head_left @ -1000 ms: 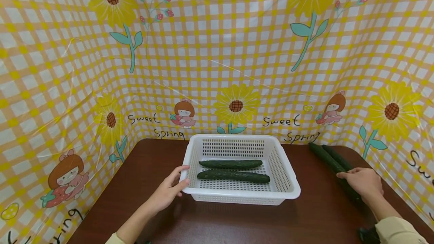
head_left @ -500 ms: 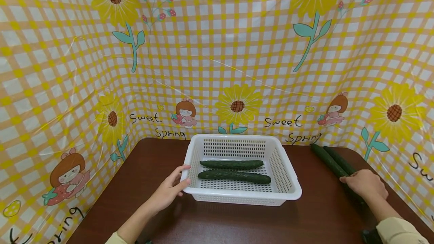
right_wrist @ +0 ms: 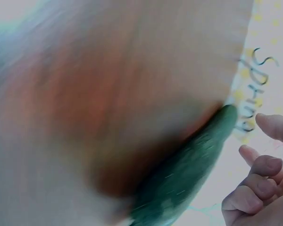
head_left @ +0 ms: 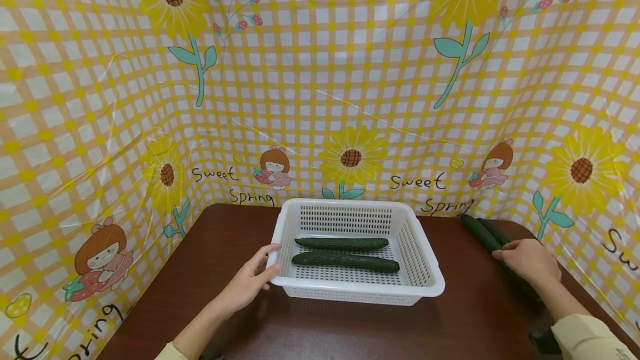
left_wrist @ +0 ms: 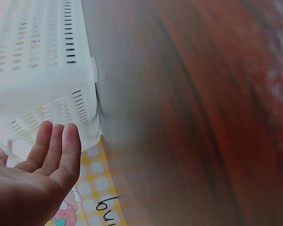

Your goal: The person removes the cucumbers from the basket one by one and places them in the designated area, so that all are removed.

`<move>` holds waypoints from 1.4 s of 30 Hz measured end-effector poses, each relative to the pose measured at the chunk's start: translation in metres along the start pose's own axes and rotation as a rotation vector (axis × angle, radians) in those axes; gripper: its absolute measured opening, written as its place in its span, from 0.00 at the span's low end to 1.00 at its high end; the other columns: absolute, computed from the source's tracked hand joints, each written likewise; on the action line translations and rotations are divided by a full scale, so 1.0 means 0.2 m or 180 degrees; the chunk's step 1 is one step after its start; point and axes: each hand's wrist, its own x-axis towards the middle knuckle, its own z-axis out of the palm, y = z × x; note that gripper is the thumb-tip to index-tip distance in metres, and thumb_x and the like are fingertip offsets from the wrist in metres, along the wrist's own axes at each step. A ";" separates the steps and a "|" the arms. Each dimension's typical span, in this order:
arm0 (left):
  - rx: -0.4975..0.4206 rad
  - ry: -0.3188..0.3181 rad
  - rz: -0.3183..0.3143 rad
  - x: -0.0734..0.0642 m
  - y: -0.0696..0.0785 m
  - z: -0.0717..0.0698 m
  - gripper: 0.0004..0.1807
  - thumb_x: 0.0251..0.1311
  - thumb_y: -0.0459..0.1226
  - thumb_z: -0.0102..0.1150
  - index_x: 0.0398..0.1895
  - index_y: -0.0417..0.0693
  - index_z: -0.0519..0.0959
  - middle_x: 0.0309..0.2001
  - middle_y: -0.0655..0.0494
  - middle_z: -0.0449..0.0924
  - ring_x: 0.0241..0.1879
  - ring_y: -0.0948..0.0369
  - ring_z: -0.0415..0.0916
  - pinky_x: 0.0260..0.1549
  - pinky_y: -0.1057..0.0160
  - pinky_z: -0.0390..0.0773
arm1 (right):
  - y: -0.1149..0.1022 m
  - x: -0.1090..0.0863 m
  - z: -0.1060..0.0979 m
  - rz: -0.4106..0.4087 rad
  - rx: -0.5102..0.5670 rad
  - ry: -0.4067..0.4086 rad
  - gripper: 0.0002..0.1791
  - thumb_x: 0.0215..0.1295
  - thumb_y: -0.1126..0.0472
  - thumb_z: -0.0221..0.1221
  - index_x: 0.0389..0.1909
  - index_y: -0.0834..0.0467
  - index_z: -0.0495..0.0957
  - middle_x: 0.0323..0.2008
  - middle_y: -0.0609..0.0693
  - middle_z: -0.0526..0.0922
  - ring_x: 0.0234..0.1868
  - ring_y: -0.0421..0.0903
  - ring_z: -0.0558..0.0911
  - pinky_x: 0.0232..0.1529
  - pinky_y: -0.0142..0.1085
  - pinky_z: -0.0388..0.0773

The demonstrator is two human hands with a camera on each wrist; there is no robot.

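Note:
A white plastic basket [head_left: 358,290] with slotted walls stands mid-table, and two cucumbers [head_left: 345,261] lie crosswise inside it. At its left end my left hand [head_left: 247,282] holds the rim between thumb and fingers; in the left wrist view, several of its fingers [left_wrist: 70,143] extend along the outer wall. Over on the right, my right hand [head_left: 531,263] is above two more cucumbers [head_left: 477,231], partly hiding them. The right wrist view shows a gap between thumb and index finger, the other fingers loosely bent, and a cucumber [right_wrist: 184,174] apart from them.
The dark brown table [head_left: 340,329] ends at checked cloth walls [head_left: 320,88] printed with sunflowers, at the back and both sides. A black object [head_left: 545,342] shows by the right sleeve [head_left: 585,335].
My right hand has shifted slightly left and farther from me over the right-hand cucumbers. The left hand and the basket stay in place; the head view has drifted slightly.

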 end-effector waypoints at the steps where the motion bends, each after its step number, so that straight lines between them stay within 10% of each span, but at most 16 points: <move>1: -0.0003 0.0000 0.0001 0.00 0.00 0.00 0.28 0.74 0.44 0.54 0.74 0.53 0.61 0.60 0.39 0.75 0.51 0.52 0.76 0.42 0.55 0.78 | -0.03 0.00 0.00 -0.0074 0.0034 0.0042 0.38 0.63 0.39 0.63 0.57 0.69 0.78 0.57 0.75 0.76 0.45 0.72 0.79 0.28 0.51 0.77; 10: 0.0003 -0.0008 0.0018 0.00 0.00 0.00 0.28 0.74 0.44 0.53 0.74 0.53 0.61 0.59 0.37 0.75 0.50 0.53 0.77 0.42 0.55 0.78 | -0.33 0.02 -0.04 -0.0557 0.0229 0.0236 0.30 0.64 0.43 0.64 0.49 0.69 0.83 0.54 0.75 0.78 0.46 0.71 0.78 0.40 0.54 0.77; 26: 0.0067 -0.0005 0.0021 0.01 -0.02 0.00 0.28 0.75 0.45 0.53 0.74 0.54 0.61 0.58 0.40 0.76 0.50 0.55 0.77 0.42 0.56 0.78 | -0.84 0.08 -0.09 -0.0756 0.0830 -0.0479 0.31 0.63 0.45 0.66 0.56 0.66 0.81 0.51 0.64 0.82 0.36 0.47 0.77 0.29 0.37 0.71; 31: 0.0045 -0.0009 0.0015 0.00 -0.01 0.00 0.28 0.75 0.45 0.53 0.74 0.55 0.61 0.59 0.39 0.75 0.50 0.54 0.76 0.42 0.55 0.77 | -0.96 0.11 -0.08 -0.0856 0.0897 -0.0730 0.30 0.65 0.47 0.66 0.59 0.65 0.79 0.31 0.53 0.84 0.21 0.42 0.65 0.22 0.36 0.63; 35: 0.0049 -0.0002 0.0007 0.00 0.00 0.00 0.28 0.74 0.45 0.53 0.74 0.54 0.62 0.59 0.38 0.75 0.51 0.53 0.76 0.42 0.55 0.77 | -1.02 0.14 -0.06 -0.0916 0.0936 -0.0925 0.30 0.65 0.50 0.66 0.61 0.64 0.78 0.11 0.41 0.61 0.14 0.39 0.50 0.18 0.34 0.57; 42: 0.0054 0.0010 0.0010 0.00 0.00 0.00 0.28 0.74 0.45 0.54 0.74 0.54 0.62 0.60 0.37 0.75 0.53 0.49 0.76 0.42 0.55 0.77 | -1.11 0.18 -0.02 -0.1004 0.1033 -0.1230 0.27 0.65 0.53 0.66 0.60 0.63 0.79 0.09 0.39 0.61 0.12 0.37 0.51 0.17 0.32 0.56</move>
